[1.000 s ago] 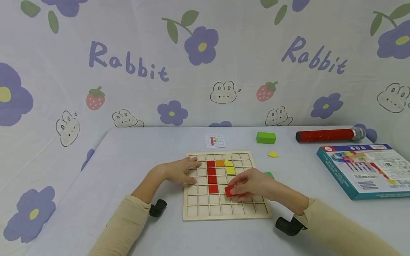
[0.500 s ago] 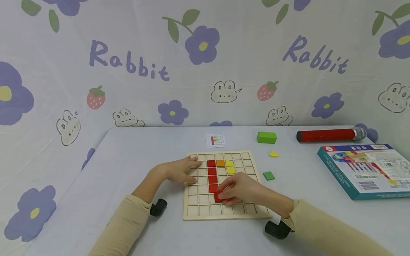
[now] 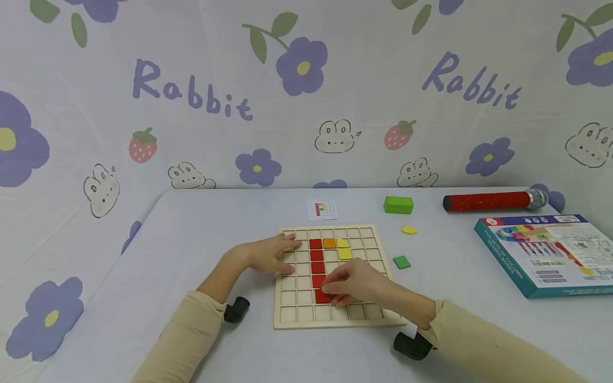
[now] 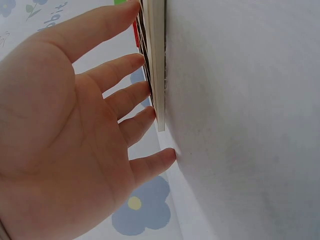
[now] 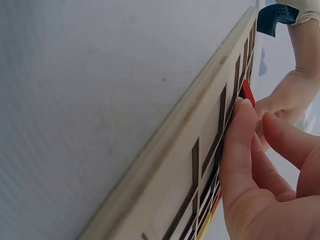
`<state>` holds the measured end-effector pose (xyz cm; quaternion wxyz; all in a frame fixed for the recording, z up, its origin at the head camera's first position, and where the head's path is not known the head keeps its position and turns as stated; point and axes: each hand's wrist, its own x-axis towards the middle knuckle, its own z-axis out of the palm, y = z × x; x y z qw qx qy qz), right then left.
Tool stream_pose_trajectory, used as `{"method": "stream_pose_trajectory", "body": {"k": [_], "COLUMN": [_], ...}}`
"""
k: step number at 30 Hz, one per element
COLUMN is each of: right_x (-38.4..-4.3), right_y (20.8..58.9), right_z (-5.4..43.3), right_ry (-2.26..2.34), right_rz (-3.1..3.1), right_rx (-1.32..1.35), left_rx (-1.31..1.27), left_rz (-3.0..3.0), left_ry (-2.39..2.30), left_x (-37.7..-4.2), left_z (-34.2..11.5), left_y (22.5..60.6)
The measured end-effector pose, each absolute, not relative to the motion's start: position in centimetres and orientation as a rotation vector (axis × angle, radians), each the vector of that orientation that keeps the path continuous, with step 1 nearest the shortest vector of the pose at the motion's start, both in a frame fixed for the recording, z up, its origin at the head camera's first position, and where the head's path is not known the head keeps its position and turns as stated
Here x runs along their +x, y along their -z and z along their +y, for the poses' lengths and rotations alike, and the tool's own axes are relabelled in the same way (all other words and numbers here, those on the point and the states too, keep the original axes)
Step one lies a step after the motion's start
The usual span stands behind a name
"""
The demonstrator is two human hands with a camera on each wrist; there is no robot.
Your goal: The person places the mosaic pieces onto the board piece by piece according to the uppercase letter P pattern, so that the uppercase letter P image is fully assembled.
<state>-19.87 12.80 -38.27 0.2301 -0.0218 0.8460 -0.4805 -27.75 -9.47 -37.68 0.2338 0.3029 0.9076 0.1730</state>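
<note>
A square wooden grid board (image 3: 297, 315) lies on the table. Set in it are a column of red square tiles (image 3: 317, 255), an orange tile (image 3: 329, 243), a yellow square tile (image 3: 345, 254) and a yellow piece with a curved edge (image 3: 342, 243). My right hand (image 3: 356, 282) holds another red square tile (image 3: 322, 296) by its right side, at the lower end of that column. In the right wrist view this red tile (image 5: 247, 93) tilts up from the board. My left hand (image 3: 265, 255) rests with spread fingers on the board's left edge.
A small printed pattern card (image 3: 322, 210) lies behind the board. To the right are a green block (image 3: 398, 205), a yellow quarter-round piece (image 3: 409, 230) and a green tile (image 3: 402, 262). Farther right lie a red tube (image 3: 488, 201) and a flat box (image 3: 555, 255).
My right hand has carried the red tile leftward and lowered it below the red column, where it now lies flatter. The green tile has come fully into sight. My left hand has stayed still.
</note>
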Motion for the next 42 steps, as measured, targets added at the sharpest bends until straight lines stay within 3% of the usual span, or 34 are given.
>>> {"method": "stream_pose_trajectory", "body": {"k": [22, 33, 42], "right_x": [-20.1, -22.7, -24.5], "right_y": [37.6, 37.7, 37.0], "right_z": [13.8, 19.6, 23.1], "right_ry": [1.358, 1.721, 1.789], "right_rz": [2.248, 1.903, 1.972], "right_rx": [-0.140, -0.191, -0.125], "left_rx": [0.836, 0.836, 0.850], "left_rz": [2.480, 2.479, 2.477], "left_ry": [-0.490, -0.484, -0.489], "left_x": [-28.2, -28.1, -28.2], "left_z": [-9.7, -9.6, -9.8], "left_y": [37.8, 37.8, 38.1]}}
